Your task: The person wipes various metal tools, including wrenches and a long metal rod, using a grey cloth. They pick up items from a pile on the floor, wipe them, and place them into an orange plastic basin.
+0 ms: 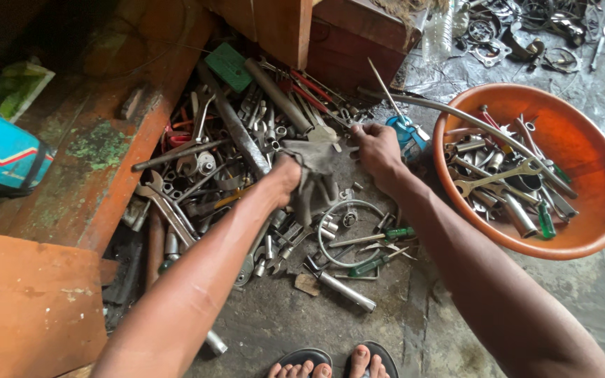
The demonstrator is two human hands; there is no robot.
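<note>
1. Grey rag: bunched above tool pile, left of orange basin.
2. Left hand: fingers closed on rag.
3. Right hand: fingers pinching rag's upper edge, apparently stretching it.

Bare concrete floor open near the feet, tool pile crowding ahead, orange basin blocking right, wooden bench walling left, possibly a wooden box behind.
</note>
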